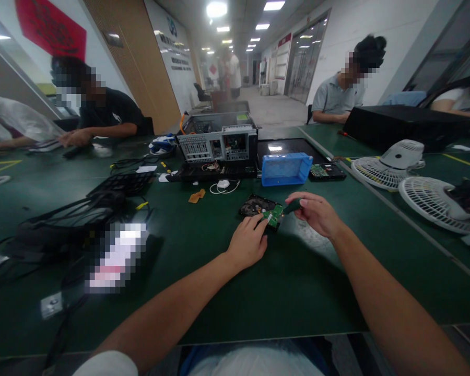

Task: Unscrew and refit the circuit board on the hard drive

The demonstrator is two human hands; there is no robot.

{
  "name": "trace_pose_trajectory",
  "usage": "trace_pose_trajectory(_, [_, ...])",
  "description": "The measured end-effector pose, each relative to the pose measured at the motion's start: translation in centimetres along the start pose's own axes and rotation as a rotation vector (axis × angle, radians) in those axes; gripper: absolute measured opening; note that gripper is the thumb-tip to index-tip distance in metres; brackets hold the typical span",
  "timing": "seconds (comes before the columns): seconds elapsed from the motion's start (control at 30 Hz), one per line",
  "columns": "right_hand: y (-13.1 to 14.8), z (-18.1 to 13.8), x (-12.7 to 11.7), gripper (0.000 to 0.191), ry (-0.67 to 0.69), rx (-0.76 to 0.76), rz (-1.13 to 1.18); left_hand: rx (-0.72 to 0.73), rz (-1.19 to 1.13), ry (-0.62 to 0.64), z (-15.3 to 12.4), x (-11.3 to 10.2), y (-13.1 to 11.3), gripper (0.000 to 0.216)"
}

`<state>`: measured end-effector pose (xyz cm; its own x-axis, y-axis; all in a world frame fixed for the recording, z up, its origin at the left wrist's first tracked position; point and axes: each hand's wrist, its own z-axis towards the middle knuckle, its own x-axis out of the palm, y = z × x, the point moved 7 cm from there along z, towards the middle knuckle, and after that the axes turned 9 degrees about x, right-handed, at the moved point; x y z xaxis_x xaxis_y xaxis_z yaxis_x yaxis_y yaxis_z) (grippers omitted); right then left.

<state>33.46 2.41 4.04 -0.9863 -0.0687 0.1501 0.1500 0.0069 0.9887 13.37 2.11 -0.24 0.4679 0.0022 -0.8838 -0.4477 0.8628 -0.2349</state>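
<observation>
A hard drive [254, 205] lies on the green table in front of me, its green circuit board [275, 214] showing on the near right part. My left hand [249, 243] holds the drive from the near left, fingertips on the board and its edge, thumb bent low by the near side. In my right hand [317, 213] is a screwdriver [292, 207] with a dark green handle, gripped between thumb and fingers. It points left, its tip at the right edge of the board; exact contact is too small to tell.
Beyond the drive stand a blue plastic bin [285, 169] and an open computer case [217, 143]. Another drive [327, 172] lies right of the bin. White fan parts [434, 203] sit at right, black cables [62, 219] at left. Other people sit across the table.
</observation>
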Motion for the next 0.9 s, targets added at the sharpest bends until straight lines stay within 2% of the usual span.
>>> trace_pose_trajectory(0.27, [-0.3, -0.2, 1.2, 0.025, 0.162, 0.056, 0.1, 0.003, 0.01, -0.022, -0.1, 0.2, 0.1, 0.051])
trace_pose_trajectory(0.53, [-0.4, -0.2, 1.1, 0.029, 0.187, 0.095, 0.135, 0.001, 0.009, -0.01, -0.1, 0.2, 0.1, 0.051])
trace_pose_trajectory(0.9, [-0.6, -0.2, 1.6, 0.025, 0.25, 0.102, 0.204, 0.006, 0.005, -0.005, 0.0, 0.1, 0.1, 0.05])
